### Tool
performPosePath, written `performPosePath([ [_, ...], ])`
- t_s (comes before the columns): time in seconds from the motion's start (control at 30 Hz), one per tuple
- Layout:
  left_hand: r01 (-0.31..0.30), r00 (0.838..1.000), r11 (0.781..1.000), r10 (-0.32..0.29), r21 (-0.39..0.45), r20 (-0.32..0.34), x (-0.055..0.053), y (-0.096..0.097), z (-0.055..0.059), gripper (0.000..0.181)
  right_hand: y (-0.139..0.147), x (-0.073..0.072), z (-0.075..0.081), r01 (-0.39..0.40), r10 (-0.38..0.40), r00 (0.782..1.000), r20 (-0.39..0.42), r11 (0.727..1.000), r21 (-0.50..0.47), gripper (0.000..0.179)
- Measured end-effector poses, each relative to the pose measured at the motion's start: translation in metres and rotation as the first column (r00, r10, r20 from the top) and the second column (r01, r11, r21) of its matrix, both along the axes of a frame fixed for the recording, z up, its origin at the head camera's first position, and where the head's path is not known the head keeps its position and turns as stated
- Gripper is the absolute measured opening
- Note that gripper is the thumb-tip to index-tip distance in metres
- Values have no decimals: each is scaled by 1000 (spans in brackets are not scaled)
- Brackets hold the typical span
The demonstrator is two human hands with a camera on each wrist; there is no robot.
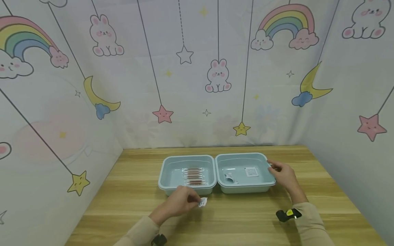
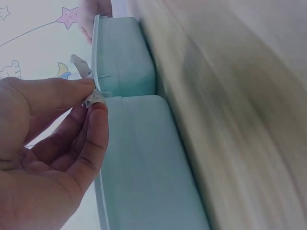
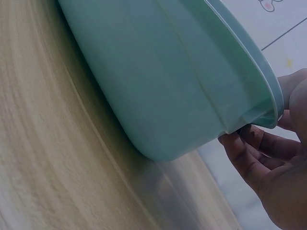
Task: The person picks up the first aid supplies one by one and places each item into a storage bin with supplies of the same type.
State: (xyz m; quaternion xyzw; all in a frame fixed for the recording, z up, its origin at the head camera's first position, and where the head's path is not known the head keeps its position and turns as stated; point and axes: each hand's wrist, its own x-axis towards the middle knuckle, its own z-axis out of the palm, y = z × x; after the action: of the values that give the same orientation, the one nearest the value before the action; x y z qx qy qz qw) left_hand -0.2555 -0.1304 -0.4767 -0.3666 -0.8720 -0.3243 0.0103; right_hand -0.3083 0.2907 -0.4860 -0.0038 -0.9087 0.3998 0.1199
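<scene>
Between thumb and fingertips, my left hand point(image 1: 181, 201) pinches a small crumpled white wrapper point(image 1: 202, 202) with bluish print, in front of the two trays. The left wrist view shows the wrapper point(image 2: 88, 79) bent, its ends sticking out past the fingers. My right hand point(image 1: 284, 176) holds the right end of the right pale blue tray point(image 1: 246, 188) by its rim. From the right wrist view, the fingers point(image 3: 240, 153) curl under that rim at the corner. In this tray lie a crumpled whitish packet point(image 1: 229, 176) and a flat white square packet point(image 1: 251, 172) with print.
The left pale blue tray point(image 1: 188, 159) stands beside the right one, their rims close together. Several brown sticks point(image 1: 194, 176) in clear wrapping lie in a row inside it. Both trays stand on a wooden table point(image 1: 234, 222), with printed cloth walls point(image 1: 191, 92) behind and at the sides.
</scene>
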Motion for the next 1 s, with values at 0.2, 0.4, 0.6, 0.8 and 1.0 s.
performPosePath([
  [0.2, -3, 998, 1000, 3, 3, -69, -5, 3, 10, 10, 0, -2, 0, 3, -3, 1000, 8, 1000, -4, 39],
  [0.4, -16, 997, 1000, 17, 7, -69, -8, 8, 20, 6, 1, -3, 0, 4, -4, 1000, 14, 1000, -5, 39],
  [0.6, -10, 998, 1000, 11, 17, -64, -12, 13, 23, 7, 2, -2, -5, 6, -6, 1000, 19, 1000, -6, 39],
  [0.8, -12, 996, 1000, 14, 24, -85, -17, 15, 25, 6, 2, -2, -6, 5, -5, 1000, 17, 1000, -2, 39],
  [1.0, -13, 994, 1000, 15, 19, -106, -20, 17, 30, 8, 2, -2, -4, 10, -10, 1000, 20, 1000, 1, 39],
])
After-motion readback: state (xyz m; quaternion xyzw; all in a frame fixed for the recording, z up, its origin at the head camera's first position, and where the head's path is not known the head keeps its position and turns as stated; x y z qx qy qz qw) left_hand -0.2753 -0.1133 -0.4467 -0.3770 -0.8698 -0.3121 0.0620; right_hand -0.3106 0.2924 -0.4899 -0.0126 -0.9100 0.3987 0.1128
